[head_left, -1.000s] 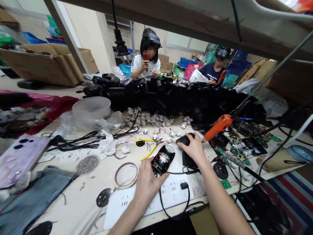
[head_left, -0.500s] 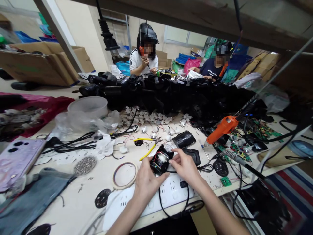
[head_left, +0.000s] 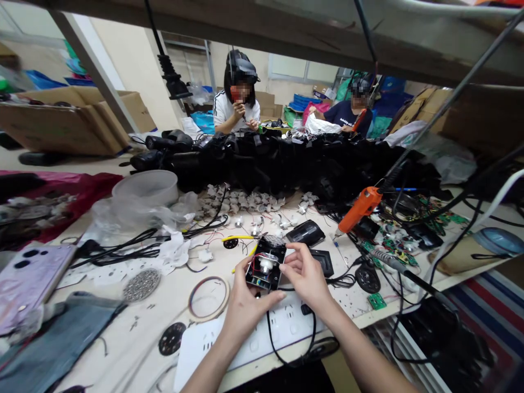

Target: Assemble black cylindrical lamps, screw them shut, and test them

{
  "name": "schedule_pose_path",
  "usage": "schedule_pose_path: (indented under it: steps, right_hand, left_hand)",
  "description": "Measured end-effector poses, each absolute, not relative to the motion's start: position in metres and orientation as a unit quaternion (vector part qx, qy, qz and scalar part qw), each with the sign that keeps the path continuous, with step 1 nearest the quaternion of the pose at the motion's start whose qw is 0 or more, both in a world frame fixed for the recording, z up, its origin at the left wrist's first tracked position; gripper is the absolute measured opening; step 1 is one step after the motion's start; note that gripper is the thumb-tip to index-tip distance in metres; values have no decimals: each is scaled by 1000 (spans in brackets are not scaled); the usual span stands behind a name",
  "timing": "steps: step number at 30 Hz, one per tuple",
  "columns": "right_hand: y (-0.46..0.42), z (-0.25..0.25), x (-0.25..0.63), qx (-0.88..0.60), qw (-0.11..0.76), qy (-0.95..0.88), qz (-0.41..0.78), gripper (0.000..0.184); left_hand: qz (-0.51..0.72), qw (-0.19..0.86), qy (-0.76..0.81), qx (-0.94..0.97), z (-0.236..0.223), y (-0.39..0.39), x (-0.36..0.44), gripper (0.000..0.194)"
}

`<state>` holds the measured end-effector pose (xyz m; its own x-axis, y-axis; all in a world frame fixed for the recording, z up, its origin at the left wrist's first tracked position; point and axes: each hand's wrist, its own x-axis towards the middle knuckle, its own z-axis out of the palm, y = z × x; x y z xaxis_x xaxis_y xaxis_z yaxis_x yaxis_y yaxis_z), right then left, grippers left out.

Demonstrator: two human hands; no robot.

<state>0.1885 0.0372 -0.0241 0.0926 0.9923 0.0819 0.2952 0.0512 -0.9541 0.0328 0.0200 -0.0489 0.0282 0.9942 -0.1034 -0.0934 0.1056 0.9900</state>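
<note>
Between my hands, above a white power strip (head_left: 256,339), is an open black plastic housing (head_left: 264,281). Inside it show a round white part, thin red wires and a strip of coloured wires near the lower edge. My left hand (head_left: 248,303) grips the housing from the left, thumb stretched along underneath. Thumb and fingertips of my right hand (head_left: 305,275) close on its right edge; whether they also pinch a wire is too small to tell. Yellow-handled pliers (head_left: 241,238) lie just behind, partly hidden by the housing. A curved black cover (head_left: 305,233) rests behind my right hand.
An orange electric screwdriver (head_left: 360,210) hangs at right, near a soldering iron (head_left: 393,261) and green circuit boards (head_left: 376,301). Tape roll (head_left: 208,297), metal disc of screws (head_left: 141,285) and phone (head_left: 35,284) lie left. Small white motors (head_left: 241,201) and black housings line the back. Two people sit beyond.
The housing has come up a little and turned so its open inside faces me more. Both hands keep their hold. The whole view has shifted slightly.
</note>
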Motion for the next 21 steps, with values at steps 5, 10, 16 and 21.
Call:
schedule_pose_path:
  steps: [5,10,16,21]
  right_hand:
    - [36,-23,192,-566,466,-560,385,35]
    - [34,-19,192,-541,451,-585,403,32]
    - [28,-7,192,-532,396,-647,375,26]
    - [19,7,196,-525,347,-711,313,27]
  left_hand:
    - [502,604,478,393,-40,14,32,70]
    - [504,612,496,354,-36,8,31,76]
    - [490,674,466,298,-29,2,30,83]
    - [513,710,421,236,-28,-1,31,69]
